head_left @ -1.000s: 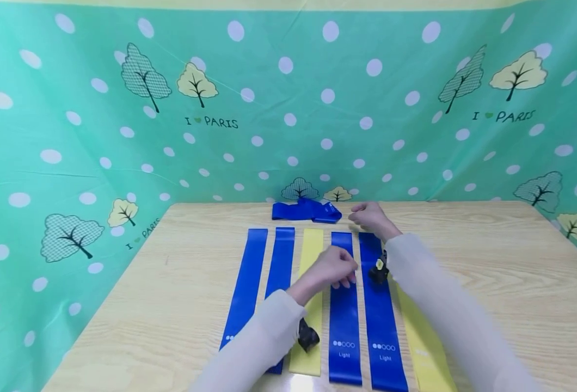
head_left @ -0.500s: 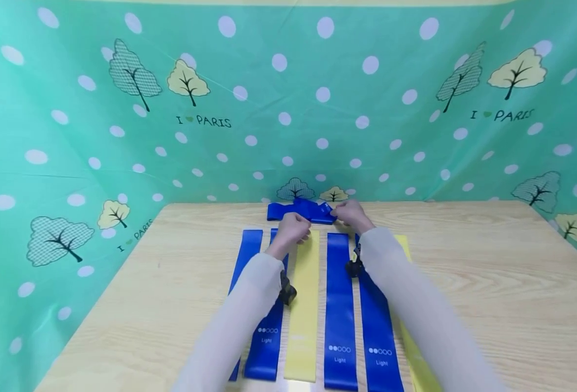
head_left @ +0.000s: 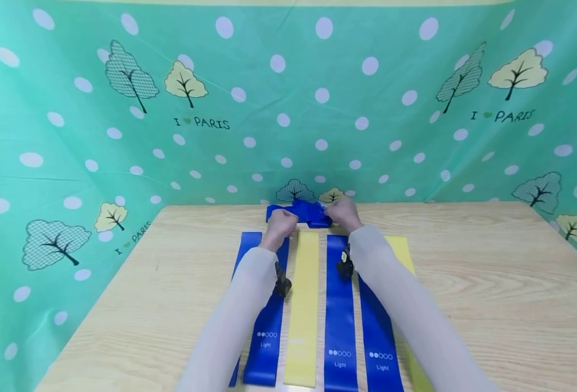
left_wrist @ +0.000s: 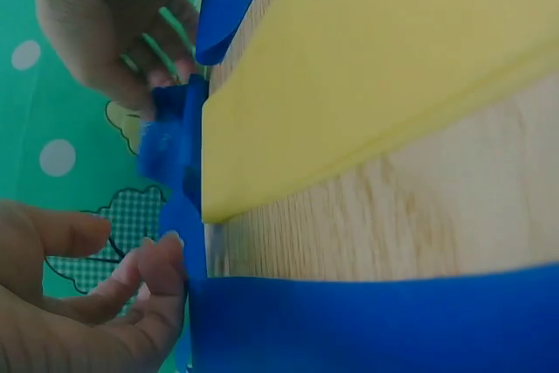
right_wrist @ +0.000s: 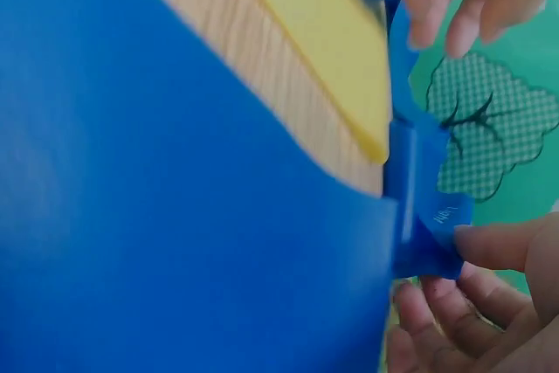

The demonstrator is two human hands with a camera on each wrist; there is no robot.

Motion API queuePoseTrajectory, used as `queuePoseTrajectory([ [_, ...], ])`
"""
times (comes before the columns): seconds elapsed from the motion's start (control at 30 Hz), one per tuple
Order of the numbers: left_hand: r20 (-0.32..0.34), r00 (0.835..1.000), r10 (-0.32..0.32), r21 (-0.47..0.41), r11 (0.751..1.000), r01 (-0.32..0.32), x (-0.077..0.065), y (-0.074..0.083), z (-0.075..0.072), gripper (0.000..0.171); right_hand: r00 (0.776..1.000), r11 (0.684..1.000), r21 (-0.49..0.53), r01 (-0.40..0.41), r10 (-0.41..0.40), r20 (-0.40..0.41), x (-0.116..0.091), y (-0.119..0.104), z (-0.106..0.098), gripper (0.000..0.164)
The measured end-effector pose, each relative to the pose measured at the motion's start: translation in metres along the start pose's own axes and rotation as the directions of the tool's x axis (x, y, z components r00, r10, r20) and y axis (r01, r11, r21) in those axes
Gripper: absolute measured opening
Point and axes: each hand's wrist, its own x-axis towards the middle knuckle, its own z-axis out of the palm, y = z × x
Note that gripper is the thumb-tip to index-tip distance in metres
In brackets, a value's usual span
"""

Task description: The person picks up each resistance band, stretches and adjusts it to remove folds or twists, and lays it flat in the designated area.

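A crumpled blue resistance band (head_left: 300, 211) lies at the back of the table. My right hand (head_left: 344, 212) is at its right end; in the right wrist view the thumb and fingers of that hand (right_wrist: 498, 294) pinch the band's printed end (right_wrist: 437, 216). At the left part of the band is my left hand (head_left: 281, 223). Its thumb and bent fingers stand apart in the left wrist view, where the hand (left_wrist: 96, 294) shows fingertips right beside the blue band (left_wrist: 179, 163). Nothing shows between them.
Flat bands lie in a row toward me: a blue one (head_left: 265, 348) marked Light, a yellow one (head_left: 303, 305), two more blue ones (head_left: 339, 321), and a yellow one (head_left: 400, 247) partly under my right sleeve. A green dotted cloth (head_left: 288, 109) hangs behind the wooden table (head_left: 489, 283).
Both hands have moved left and away from me to the crumpled blue band. The right hand has taken hold of its right end, and that end has shifted slightly left.
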Motion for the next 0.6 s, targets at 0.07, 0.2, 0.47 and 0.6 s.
queuePoseTrajectory([
  [0.07, -0.019, 1.0, 0.001, -0.003, 1.0, -0.002, 0.001, 0.0, 0.001, 0.023, 0.999, 0.999, -0.011, 0.052, -0.052, -0.001, -0.005, -0.004, -0.002, 0.024],
  [0.2, -0.043, 0.999, 0.021, 0.003, 1.0, -0.021, 0.004, -0.001, 0.003, 0.032, 0.987, 0.984, -0.075, 0.163, -0.163, 0.008, -0.015, -0.013, -0.007, 0.017],
  [0.47, -0.012, 0.996, 0.09, 0.038, 0.995, -0.089, 0.009, 0.001, 0.009, 0.048, 0.977, 0.974, -0.079, 0.21, -0.206, 0.057, -0.032, -0.033, -0.02, 0.022],
  [0.6, -0.001, 0.993, 0.121, 0.058, 0.991, -0.121, 0.009, 0.004, 0.01, 0.042, 0.975, 0.973, -0.073, 0.218, -0.213, 0.066, -0.036, -0.036, -0.026, 0.023],
])
